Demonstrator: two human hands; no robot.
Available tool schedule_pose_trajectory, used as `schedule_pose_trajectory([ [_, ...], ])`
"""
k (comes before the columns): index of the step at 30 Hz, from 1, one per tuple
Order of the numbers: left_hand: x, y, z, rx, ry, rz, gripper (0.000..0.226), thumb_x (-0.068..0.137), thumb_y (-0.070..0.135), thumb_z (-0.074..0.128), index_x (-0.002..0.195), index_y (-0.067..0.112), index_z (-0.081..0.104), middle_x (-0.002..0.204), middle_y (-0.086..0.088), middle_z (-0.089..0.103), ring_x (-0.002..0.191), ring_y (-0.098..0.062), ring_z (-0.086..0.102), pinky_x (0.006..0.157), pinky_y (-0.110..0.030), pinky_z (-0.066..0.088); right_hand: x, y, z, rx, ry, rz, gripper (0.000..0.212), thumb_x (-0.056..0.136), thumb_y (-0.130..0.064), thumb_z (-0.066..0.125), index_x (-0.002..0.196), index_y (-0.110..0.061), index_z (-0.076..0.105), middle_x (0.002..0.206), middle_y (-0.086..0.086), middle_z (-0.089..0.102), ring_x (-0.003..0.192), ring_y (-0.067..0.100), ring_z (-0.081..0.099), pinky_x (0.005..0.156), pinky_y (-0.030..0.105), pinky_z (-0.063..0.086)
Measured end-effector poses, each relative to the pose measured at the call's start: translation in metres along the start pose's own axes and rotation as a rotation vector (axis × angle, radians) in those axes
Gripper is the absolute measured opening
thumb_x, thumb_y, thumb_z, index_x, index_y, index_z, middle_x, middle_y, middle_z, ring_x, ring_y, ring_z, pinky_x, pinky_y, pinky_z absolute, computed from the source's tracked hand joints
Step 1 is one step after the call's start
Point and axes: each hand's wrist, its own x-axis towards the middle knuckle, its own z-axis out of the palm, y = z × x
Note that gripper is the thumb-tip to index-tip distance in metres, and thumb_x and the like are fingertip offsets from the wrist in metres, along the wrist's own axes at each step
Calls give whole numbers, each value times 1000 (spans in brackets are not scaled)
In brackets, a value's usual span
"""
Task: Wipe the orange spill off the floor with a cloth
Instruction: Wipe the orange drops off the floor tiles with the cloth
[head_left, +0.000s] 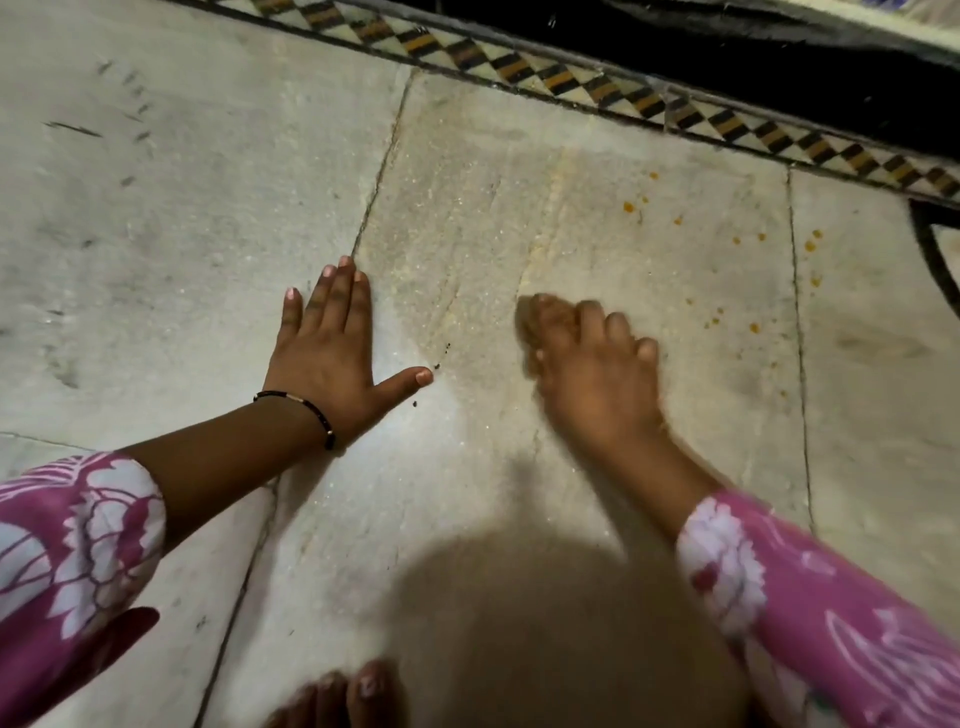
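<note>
left hand (332, 358) flat on floor (156, 234), orange spots (727, 244) beyond blurred right hand (592, 374)

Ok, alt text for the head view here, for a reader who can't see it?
A person leans over a pale stone floor, left hand pressed flat, blurred right hand with curled fingers; no cloth is discernible. Orange droplets speckle the tile beyond the right hand, near a checkered border.

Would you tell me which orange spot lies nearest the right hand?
The lowest spot, right of the right hand; the other spots sit farther up toward the patterned border.
</note>
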Motion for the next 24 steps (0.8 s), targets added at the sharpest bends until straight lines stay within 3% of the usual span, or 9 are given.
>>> schedule_pose_trajectory([
  [2, 0, 0, -4, -6, -15, -4, 116, 68, 89, 10, 150, 9, -9, 159, -8, -13, 146, -20, -13, 118, -45, -6, 23, 49, -4, -10, 9, 132, 58, 84, -33, 53, 139, -31, 36, 120, 10, 45, 107, 32, 44, 82, 43, 33],
  [5, -2, 6, -7, -36, -46, -55, 111, 74, 86, 16, 150, 9, -12, 159, -7, -17, 146, -20, -15, 118, -46, -7, -7, 90, -7, -69, -3, 221, 58, 86, -35, 48, 142, -26, 33, 118, 16, 46, 104, 36, 44, 82, 48, 36],
  [9, -12, 44, 0, -165, 18, -4, 87, 92, 55, 33, 149, 6, -12, 157, -11, -22, 146, -24, -15, 118, -48, -7, -71, 44, -1, -39, -46, 306, 65, 80, -31, 55, 141, -26, 35, 121, 17, 46, 103, 34, 43, 83, 47, 34],
  [13, -24, 81, 9, -192, -49, 296, 92, 85, 66, 22, 149, 12, -17, 151, -2, -31, 143, -18, -21, 116, -41, -11, -43, 15, 2, -5, -18, -2, 67, 85, -35, 53, 146, -33, 26, 130, 11, 43, 110, 30, 41, 88, 46, 32],
  [17, -34, 79, 18, -85, -81, 556, 90, 88, 66, 28, 152, 9, 1, 160, -9, -8, 147, -24, -8, 118, -44, -1, 2, 74, -6, -2, -53, -92, 62, 90, -38, 48, 147, -37, 21, 131, 8, 40, 112, 30, 40, 86, 44, 32],
  [20, -33, 72, 16, -24, -147, 610, 86, 88, 66, 31, 152, 11, 13, 160, -9, 9, 147, -26, 7, 117, -47, 7, 3, 127, -15, -33, -213, -153, 64, 94, -44, 39, 147, -44, 4, 140, 7, 29, 117, 29, 36, 90, 46, 34],
  [22, -26, 72, 4, -13, -215, 616, 88, 83, 65, 39, 151, 12, 19, 158, -10, 18, 145, -29, 18, 116, -50, 18, -3, 162, -29, -152, -397, -325, 69, 95, -51, 33, 142, -48, -17, 147, 5, 15, 122, 27, 31, 93, 45, 35],
  [24, -20, 78, -14, 46, -274, 653, 90, 82, 63, 43, 152, 14, 14, 159, -9, 13, 146, -27, 16, 117, -46, 20, -6, 190, -46, -365, -581, -519, 72, 94, -58, 26, 133, -50, -35, 152, 3, -1, 124, 26, 28, 95, 41, 36],
])
